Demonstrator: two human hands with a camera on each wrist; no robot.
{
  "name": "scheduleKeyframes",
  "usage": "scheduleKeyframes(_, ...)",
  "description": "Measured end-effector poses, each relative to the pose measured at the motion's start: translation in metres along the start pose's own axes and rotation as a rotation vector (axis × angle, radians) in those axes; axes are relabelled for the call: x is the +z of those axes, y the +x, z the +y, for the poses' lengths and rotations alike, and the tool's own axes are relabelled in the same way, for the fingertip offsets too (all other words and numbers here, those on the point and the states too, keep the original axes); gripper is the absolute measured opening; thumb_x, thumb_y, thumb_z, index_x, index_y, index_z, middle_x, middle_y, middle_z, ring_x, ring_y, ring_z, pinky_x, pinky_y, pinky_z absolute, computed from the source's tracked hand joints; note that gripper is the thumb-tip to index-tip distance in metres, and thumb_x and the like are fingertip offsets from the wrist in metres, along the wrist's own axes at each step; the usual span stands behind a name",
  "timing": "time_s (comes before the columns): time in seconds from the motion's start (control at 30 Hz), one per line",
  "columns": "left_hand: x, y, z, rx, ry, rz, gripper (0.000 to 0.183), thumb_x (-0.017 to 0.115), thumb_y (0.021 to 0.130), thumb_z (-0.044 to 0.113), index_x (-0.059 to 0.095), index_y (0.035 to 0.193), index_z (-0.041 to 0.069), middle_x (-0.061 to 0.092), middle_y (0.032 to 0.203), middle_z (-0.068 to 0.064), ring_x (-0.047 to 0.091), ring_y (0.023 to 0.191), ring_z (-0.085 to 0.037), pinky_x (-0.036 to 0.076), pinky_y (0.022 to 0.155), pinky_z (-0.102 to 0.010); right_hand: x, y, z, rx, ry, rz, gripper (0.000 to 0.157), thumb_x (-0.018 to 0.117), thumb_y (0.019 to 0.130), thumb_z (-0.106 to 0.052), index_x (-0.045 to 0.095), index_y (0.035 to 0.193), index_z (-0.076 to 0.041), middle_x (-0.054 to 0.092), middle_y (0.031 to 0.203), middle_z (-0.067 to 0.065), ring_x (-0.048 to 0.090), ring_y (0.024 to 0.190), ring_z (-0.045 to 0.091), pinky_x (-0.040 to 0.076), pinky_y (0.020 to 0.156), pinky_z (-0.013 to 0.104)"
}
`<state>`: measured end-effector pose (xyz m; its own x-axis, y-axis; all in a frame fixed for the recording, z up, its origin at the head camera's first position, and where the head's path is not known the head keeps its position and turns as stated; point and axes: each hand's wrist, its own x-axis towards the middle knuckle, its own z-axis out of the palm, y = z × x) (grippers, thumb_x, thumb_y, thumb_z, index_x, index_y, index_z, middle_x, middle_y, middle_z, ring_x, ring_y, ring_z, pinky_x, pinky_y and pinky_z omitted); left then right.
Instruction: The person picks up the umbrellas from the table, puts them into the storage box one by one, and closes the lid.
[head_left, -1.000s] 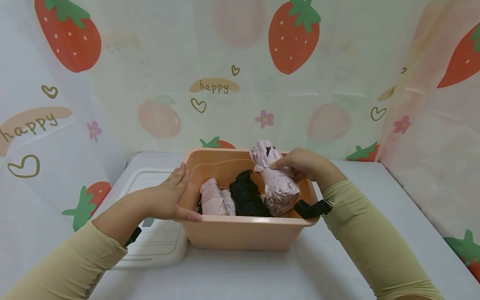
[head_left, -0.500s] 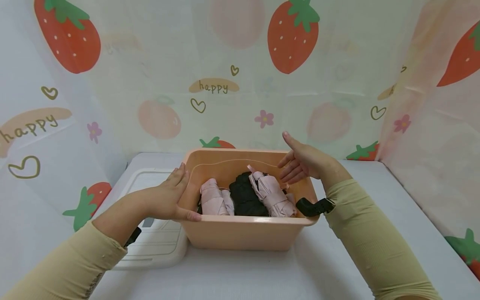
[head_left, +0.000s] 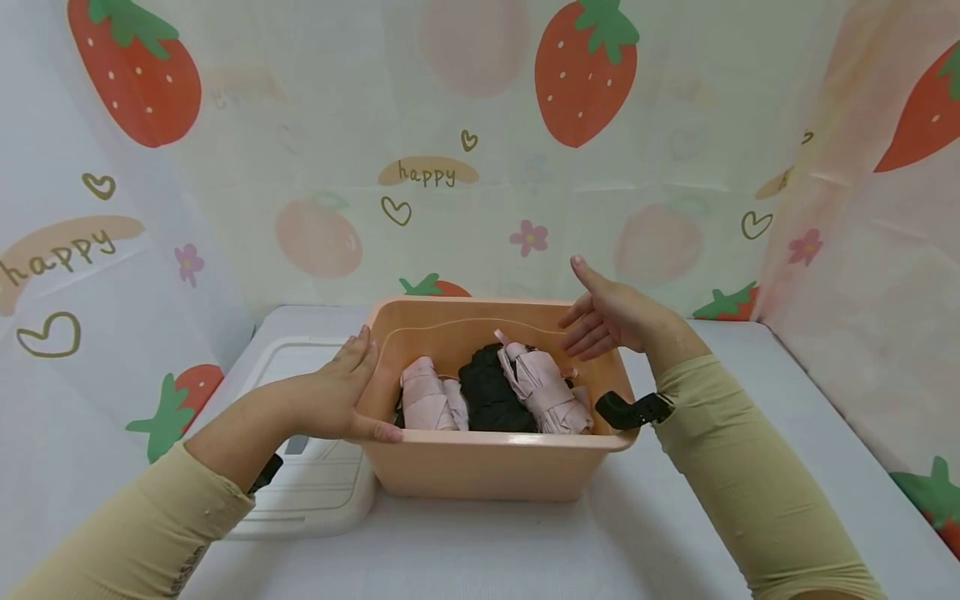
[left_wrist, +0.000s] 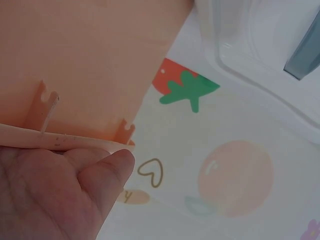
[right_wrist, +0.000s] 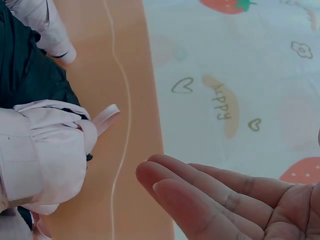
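A peach plastic bin holds several folded umbrellas. On its right side lies a pink folded umbrella with its strap wrapped round it, leaning on a black folded umbrella. Another pink one is at the left end. My left hand rests on the bin's left side, fingers straight, thumb along the front rim. Over the right back corner my right hand is held with fingers straight and thumb raised, holding nothing. The right wrist view shows its fingers apart from the pink umbrella.
A white lid lies on the table left of the bin, partly behind my left arm. A white cloth covers the table. Behind and on both sides hangs a strawberry-print curtain.
My right hand has let go of the pink umbrella, which dropped from above the bin to lie inside against the black one. The hand then drew slightly up and right. My left hand has stayed put.
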<state>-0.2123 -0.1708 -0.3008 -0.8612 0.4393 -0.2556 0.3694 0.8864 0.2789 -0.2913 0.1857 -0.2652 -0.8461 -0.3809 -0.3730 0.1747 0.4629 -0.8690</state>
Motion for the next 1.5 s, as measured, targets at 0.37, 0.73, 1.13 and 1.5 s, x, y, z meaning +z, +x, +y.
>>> scheduleKeyframes(0.37, 0.001, 0.001, -0.002, -0.008, -0.012, 0.0, 0.132, 0.056, 0.061, 0.079, -0.005, 0.143, -0.004, -0.022, 0.148, -0.017, -0.013, 0.137, -0.036, 0.01, 0.107, -0.055, -0.005, -0.011, -0.011, -0.071, -0.025, 0.057, 0.099, 0.023, 0.08, -0.077, 0.048, 0.124, 0.009, 0.058, 0.114, 0.029, 0.065, 0.092, 0.031, 0.051, 0.081, 0.043)
scheduleKeyframes(0.73, 0.002, 0.002, -0.003, 0.004, -0.009, 0.006, 0.131, 0.056, 0.062, 0.078, -0.005, 0.143, -0.005, -0.021, 0.148, -0.019, -0.012, 0.137, -0.036, 0.009, 0.108, -0.054, -0.02, -0.037, -0.017, -0.184, -0.165, 0.091, 0.085, 0.028, 0.087, -0.067, 0.045, 0.127, 0.005, 0.053, 0.122, 0.027, 0.054, 0.11, 0.035, 0.044, 0.092, 0.042)
scheduleKeyframes(1.13, 0.002, 0.002, -0.002, -0.004, -0.01, 0.006, 0.131, 0.057, 0.062, 0.078, -0.005, 0.143, -0.005, -0.02, 0.149, -0.019, -0.012, 0.137, -0.036, 0.01, 0.108, -0.054, -0.022, -0.06, 0.011, -0.368, -0.59, 0.234, 0.056, 0.038, 0.096, -0.046, 0.04, 0.137, -0.008, 0.035, 0.142, 0.015, 0.034, 0.128, 0.036, 0.032, 0.099, 0.055)
scheduleKeyframes(1.5, 0.002, 0.001, -0.002, 0.005, -0.013, 0.006, 0.13, 0.057, 0.063, 0.077, -0.005, 0.143, -0.005, -0.02, 0.149, -0.019, -0.012, 0.137, -0.036, 0.01, 0.108, -0.054, -0.01, -0.063, 0.059, -0.434, -0.756, 0.258, 0.079, 0.057, 0.087, -0.044, 0.015, 0.148, -0.016, 0.004, 0.153, 0.008, -0.007, 0.139, 0.032, 0.007, 0.102, 0.065)
